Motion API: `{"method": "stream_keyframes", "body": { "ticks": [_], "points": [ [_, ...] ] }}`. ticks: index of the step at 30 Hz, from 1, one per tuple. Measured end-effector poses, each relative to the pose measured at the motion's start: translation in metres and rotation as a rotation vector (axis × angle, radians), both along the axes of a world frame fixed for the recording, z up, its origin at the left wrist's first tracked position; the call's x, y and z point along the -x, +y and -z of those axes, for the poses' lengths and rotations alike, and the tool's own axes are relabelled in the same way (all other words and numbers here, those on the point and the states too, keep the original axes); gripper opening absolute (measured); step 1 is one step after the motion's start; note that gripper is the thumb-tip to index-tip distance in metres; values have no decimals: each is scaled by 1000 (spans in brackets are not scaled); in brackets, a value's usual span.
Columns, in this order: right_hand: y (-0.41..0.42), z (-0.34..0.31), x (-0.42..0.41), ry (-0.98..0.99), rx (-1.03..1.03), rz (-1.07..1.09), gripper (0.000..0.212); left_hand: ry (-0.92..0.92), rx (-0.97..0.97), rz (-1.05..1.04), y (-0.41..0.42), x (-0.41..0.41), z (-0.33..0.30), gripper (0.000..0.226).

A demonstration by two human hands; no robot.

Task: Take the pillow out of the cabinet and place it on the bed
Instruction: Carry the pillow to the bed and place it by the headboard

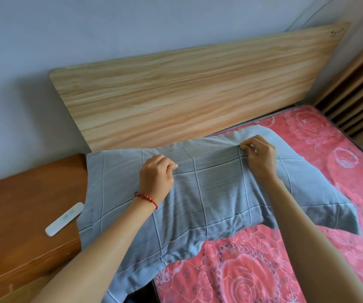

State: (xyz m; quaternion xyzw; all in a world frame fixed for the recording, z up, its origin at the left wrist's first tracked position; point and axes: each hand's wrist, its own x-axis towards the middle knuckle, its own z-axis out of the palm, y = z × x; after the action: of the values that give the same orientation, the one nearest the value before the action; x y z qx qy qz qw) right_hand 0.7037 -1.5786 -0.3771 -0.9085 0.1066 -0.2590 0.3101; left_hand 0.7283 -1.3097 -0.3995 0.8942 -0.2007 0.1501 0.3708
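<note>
You are in a home bedroom: a bed (307, 193) with a pink rose-patterned cover fills the right, its wooden headboard (187, 90) leans on the far wall, and a brown bedside cabinet (23, 204) stands left.

One pillow (209, 193), two hands, one remote (64, 219)
</note>
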Motion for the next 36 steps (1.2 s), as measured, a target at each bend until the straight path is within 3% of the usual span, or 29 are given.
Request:
{"method": "stream_keyframes", "body": {
  "ticks": [20,36],
  "points": [
    [-39,139,-124,123,24,14,8,111,-35,7,-45,-105,137,23],
    [-40,207,-127,320,106,99,10,180,-128,90,-58,-106,205,19]
  ]
}}
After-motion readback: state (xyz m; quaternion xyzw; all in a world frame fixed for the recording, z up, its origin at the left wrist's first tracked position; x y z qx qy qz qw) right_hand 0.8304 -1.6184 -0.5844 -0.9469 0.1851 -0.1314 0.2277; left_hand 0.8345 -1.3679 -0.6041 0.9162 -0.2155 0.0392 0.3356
